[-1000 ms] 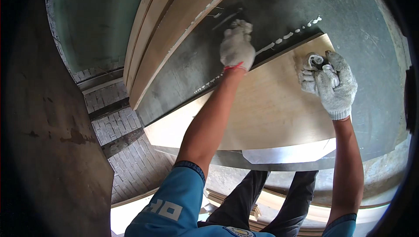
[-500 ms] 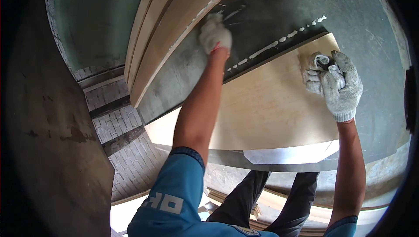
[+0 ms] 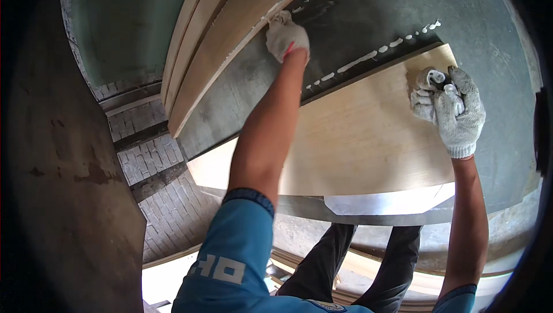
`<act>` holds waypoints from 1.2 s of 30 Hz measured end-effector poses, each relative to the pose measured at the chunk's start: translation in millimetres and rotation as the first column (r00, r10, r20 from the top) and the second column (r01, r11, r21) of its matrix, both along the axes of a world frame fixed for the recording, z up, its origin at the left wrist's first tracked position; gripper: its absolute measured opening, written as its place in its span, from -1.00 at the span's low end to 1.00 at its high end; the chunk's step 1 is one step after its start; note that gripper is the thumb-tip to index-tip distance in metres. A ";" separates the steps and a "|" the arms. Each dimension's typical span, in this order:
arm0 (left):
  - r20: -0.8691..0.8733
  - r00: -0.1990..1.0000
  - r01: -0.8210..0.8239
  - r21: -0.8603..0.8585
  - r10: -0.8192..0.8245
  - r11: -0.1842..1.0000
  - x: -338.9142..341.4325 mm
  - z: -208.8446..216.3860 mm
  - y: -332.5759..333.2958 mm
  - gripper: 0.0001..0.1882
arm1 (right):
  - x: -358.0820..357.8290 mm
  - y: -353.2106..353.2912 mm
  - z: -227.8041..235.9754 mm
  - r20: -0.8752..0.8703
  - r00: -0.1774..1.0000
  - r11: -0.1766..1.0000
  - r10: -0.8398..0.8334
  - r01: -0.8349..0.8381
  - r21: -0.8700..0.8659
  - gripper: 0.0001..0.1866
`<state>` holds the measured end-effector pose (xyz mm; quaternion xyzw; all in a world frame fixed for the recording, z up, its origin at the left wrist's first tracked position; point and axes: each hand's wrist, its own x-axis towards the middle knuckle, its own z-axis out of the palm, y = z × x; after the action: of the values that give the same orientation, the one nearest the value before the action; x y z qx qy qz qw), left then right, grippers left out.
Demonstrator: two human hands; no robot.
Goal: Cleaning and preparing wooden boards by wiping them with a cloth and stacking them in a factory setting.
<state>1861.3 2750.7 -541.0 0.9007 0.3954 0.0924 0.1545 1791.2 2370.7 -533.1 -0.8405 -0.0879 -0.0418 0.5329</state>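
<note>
Sitting beyond the board [image 3: 351,146], whose long axis slants near-left to far-right, the left hand [image 3: 289,37], fingers curled, hold unclear, is nearer the stack [image 3: 227,33], while the right hand [image 3: 455,105] has bent fingers at the board's right end, grip untellable.

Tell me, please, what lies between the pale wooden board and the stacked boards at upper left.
In the head view, the dark grey work surface lies between them, bearing a broken line of white blobs; the gloved left hand is there too.
</note>
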 end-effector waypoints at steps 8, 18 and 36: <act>-0.064 0.990 0.135 0.169 -0.125 0.976 42.1 -15.5 -42.6 -0.66 | -2.3 5.3 1.5 -0.104 0.995 0.991 0.008 0.006 0.133 -0.56; 0.316 0.935 0.282 -0.392 -0.159 0.876 -31.5 13.6 -100.5 -0.73 | -0.7 -6.8 -6.8 0.071 0.997 1.000 0.002 0.000 -0.020 -0.51; 0.783 0.610 0.108 -0.228 0.116 0.968 15.8 -33.0 2.6 -0.83 | -1.0 -1.5 -1.1 -0.045 0.999 1.000 0.027 -0.027 0.010 -0.50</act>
<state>1877.2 2753.3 -574.0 0.7388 0.2967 0.4296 0.4261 1790.2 2369.2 -534.2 -0.8375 -0.0871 -0.0163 0.5393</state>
